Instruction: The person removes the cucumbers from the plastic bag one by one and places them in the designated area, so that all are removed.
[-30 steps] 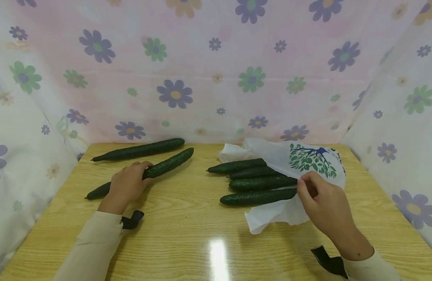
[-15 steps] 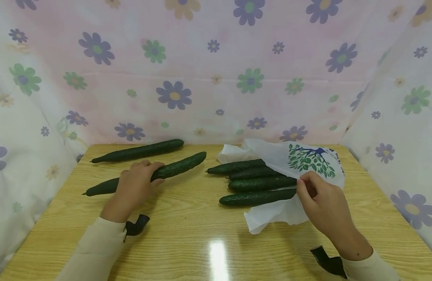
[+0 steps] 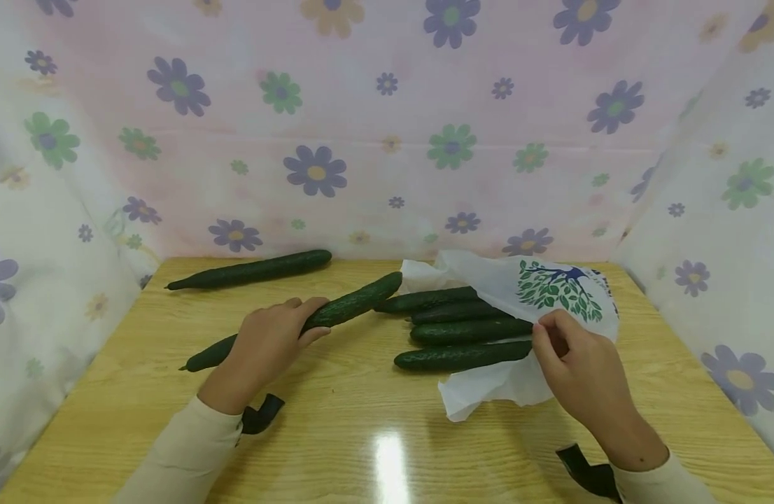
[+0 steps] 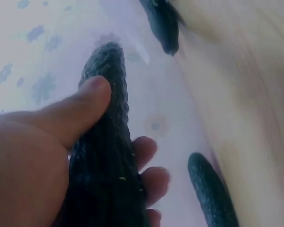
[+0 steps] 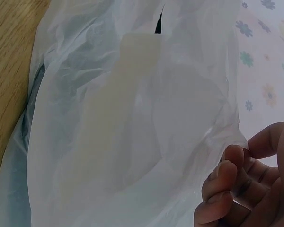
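Observation:
My left hand (image 3: 270,346) grips a long dark green cucumber (image 3: 355,299) around its middle, its far end slanting up to the right. In the left wrist view the thumb lies along the bumpy cucumber (image 4: 106,156) and the fingertips curl round its other side. With thumb and fingers my right hand (image 3: 582,367) pinches the edge of a white plastic bag (image 3: 494,269) printed with a leafy tree. Several cucumbers (image 3: 462,355) lie side by side at the bag's mouth, their right ends inside or under it. The right wrist view shows the thin bag (image 5: 132,118) stretched from the pinching fingers.
Another cucumber (image 3: 255,270) lies at the back left of the wooden table (image 3: 336,434). A flowered cloth (image 3: 362,119) hangs behind the table and along both sides. Black straps with a small mount sit at both wrists.
My left hand has lifted the cucumber and carried it to the right, so its tip now overlaps the bag's left edge in the head view. The right hand stays in place on the bag.

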Demonstrator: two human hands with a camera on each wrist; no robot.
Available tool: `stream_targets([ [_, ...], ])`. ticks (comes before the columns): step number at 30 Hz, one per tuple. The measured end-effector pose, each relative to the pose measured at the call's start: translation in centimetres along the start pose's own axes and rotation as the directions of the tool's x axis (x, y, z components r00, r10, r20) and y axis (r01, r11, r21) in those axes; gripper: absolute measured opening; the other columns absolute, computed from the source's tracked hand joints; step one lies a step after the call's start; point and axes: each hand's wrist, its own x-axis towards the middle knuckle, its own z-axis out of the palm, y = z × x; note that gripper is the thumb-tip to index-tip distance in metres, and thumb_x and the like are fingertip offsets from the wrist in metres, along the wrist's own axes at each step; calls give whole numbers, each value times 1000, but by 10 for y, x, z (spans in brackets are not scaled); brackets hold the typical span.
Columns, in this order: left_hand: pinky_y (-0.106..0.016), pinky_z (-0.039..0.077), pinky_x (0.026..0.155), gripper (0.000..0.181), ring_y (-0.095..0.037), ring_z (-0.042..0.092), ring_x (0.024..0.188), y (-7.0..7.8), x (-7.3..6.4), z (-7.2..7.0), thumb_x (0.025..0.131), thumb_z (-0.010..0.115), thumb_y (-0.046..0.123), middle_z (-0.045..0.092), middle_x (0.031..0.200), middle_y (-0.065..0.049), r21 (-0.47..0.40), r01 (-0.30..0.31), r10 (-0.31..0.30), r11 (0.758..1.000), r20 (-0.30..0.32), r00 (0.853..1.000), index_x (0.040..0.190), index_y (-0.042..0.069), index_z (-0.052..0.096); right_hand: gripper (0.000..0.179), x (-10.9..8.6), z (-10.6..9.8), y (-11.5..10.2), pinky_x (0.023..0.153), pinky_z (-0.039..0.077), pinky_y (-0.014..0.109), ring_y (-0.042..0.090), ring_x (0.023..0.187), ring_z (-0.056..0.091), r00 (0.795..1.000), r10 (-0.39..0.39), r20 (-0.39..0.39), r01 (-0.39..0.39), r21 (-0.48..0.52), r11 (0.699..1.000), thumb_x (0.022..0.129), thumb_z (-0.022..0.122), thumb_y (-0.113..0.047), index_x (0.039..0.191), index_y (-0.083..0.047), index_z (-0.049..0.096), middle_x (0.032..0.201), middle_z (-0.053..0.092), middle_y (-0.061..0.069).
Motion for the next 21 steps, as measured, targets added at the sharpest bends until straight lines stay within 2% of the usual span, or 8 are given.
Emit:
stream_targets([
  [6, -24, 32, 41, 49, -11, 54, 53, 10, 1, 3, 95, 61, 51, 69, 94, -2, 38, -76, 76, 996, 10, 997, 136, 24, 60, 8, 1, -1, 0, 46, 30, 15, -4, 50, 36, 1000, -20, -16, 20, 11, 1000, 92, 65, -5, 86, -10, 63, 61, 53, -7],
  [9, -23, 29, 39, 50, -8, 48, 46, 13, 0, 4, 96, 59, 52, 70, 90, -2, 55, -113, 112, 992, 13, 994, 137, 25, 59, 8, 2, -1, -1, 46, 30, 15, -3, 50, 36, 1000, -21, -16, 21, 12, 1000, 93, 64, -5, 86, -10, 63, 61, 52, -7],
  [13, -22, 30, 40, 51, -8, 53, 48, 18, 0, 6, 96, 58, 53, 75, 94, 0, 42, -153, 151, 987, 37, 988, 139, 26, 57, 7, 2, -2, -1, 46, 30, 15, -3, 50, 36, 1000, -19, -12, 19, 12, 1000, 93, 64, -6, 87, -10, 63, 61, 52, -7],
  [17, -23, 38, 43, 52, -9, 62, 54, 26, 4, 7, 97, 56, 55, 76, 103, 1, 4, -186, 185, 983, 53, 981, 139, 25, 57, 7, 1, -2, 0, 47, 31, 17, -3, 51, 37, 1000, -4, 4, 4, 18, 1000, 94, 64, -7, 88, -10, 63, 62, 53, -7],
  [21, -22, 41, 46, 52, -6, 60, 54, 33, 9, 11, 98, 53, 57, 76, 107, 1, -51, -209, 212, 976, 63, 975, 136, 21, 58, 7, 0, -2, 0, 46, 32, 18, -2, 51, 37, 1000, 6, 9, -6, 18, 1000, 95, 63, -8, 88, -11, 63, 62, 52, -7],
])
